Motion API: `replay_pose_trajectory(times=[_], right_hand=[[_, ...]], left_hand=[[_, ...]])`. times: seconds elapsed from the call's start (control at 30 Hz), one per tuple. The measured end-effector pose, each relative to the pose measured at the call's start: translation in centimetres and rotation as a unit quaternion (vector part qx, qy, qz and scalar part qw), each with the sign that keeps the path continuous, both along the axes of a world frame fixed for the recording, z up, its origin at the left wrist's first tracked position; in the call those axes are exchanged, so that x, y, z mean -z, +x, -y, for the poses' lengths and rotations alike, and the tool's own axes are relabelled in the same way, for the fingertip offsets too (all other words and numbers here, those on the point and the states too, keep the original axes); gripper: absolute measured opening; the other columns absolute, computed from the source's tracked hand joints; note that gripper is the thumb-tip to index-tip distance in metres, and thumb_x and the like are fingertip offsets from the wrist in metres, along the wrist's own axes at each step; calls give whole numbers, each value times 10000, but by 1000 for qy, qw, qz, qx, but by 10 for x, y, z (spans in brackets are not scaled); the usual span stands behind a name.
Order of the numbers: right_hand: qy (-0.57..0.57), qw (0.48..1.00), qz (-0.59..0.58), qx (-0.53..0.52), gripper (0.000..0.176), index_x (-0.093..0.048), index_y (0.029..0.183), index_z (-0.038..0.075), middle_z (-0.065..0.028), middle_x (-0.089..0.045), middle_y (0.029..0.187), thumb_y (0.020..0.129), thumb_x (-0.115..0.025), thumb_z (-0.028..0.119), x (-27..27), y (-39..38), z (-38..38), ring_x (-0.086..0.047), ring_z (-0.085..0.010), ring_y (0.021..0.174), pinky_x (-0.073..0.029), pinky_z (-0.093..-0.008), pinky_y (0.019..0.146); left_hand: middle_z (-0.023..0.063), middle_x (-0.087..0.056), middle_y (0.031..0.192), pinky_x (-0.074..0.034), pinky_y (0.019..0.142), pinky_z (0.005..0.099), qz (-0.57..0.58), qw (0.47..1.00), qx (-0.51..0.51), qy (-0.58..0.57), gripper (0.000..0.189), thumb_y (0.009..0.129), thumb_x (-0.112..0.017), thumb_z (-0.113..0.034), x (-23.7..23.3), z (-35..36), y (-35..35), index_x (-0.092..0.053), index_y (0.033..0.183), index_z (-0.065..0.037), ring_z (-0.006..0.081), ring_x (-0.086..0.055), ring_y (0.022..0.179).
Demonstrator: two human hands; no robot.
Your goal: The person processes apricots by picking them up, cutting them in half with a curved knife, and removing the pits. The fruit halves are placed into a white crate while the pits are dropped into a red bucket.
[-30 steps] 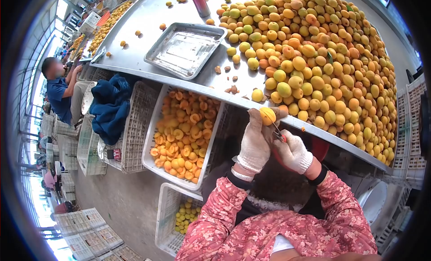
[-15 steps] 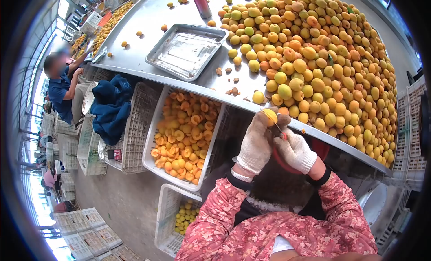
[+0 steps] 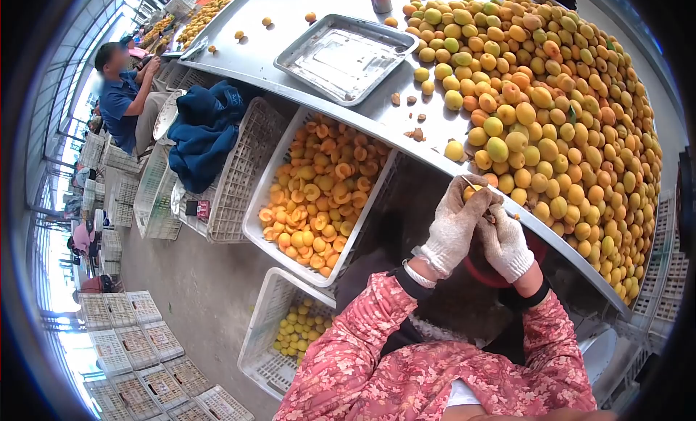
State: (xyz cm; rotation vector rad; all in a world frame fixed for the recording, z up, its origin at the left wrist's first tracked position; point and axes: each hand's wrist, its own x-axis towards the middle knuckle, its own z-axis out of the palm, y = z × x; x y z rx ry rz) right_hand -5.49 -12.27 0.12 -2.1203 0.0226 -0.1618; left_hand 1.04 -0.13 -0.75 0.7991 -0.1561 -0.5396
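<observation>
My left hand point(image 3: 448, 231), in a soiled white knitted glove, is closed around an apricot point(image 3: 470, 193) at the table's front edge. Close against it is my right hand point(image 3: 507, 248), gloved too, with its fingers curled round a small knife point(image 3: 475, 185). Only a thin bit of blade shows at the fruit; the handle is hidden by the fingers. Just beyond the hands rises a big pile of whole apricots point(image 3: 573, 138) on the metal table point(image 3: 254, 66). Left of my hands, below the edge, a white crate point(image 3: 254, 211) holds halved, pitted apricots point(image 3: 312, 196).
A metal tray point(image 3: 348, 55) lies on the table, with pits point(image 3: 415, 134) scattered near it. Below stands a crate point(image 3: 254, 348) of greenish fruit. A dark blue garment point(image 3: 206, 135) drapes over crates at left, where a seated person point(image 3: 123, 95) works. A red container point(image 3: 482, 274) sits beneath my hands.
The view has shifted, so the table and crates appear moved. My hands have drawn closer together over the apricot, and the knife's red handle no longer shows. The seated person's hands are raised.
</observation>
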Motion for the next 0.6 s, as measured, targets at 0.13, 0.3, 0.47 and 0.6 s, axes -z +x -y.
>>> replay_pose_trajectory(times=[0.13,0.3,0.47,0.6], right_hand=[[179,976,-123,-7,184,-584,1046,-19,-121,-660,879,958,-529,133,2,-5,1,-634,-211,816,-484,-320,729],[306,929,-210,6,222,-599,1048,-33,-42,-645,904,978,-503,155,-3,-12,5,-557,-91,876,-462,-281,771],[138,981,-134,-23,202,-589,1093,-10,-77,-633,748,950,-548,127,-18,-13,6,-620,-170,682,-485,-313,641],[-47,998,40,-10,279,-563,1157,5,-139,-633,711,905,-610,115,3,-13,13,-651,-296,620,-501,-359,583]], left_hand=[[167,-680,1065,-533,810,272,-11,1000,16,-5,206,1005,-524,-125,0,-4,-2,-491,1182,-25,173,-651,950],[171,-666,1097,-531,856,296,-20,998,55,-9,243,986,-525,-96,-10,-8,-5,-481,1211,-15,201,-648,1006],[103,-624,1086,-480,959,306,12,996,85,-30,230,943,-553,-35,-8,-9,-4,-503,1167,-25,157,-601,1035],[120,-625,1176,-476,962,299,78,993,78,-30,302,938,-572,-38,-6,-8,-1,-512,1232,-6,167,-602,1053]])
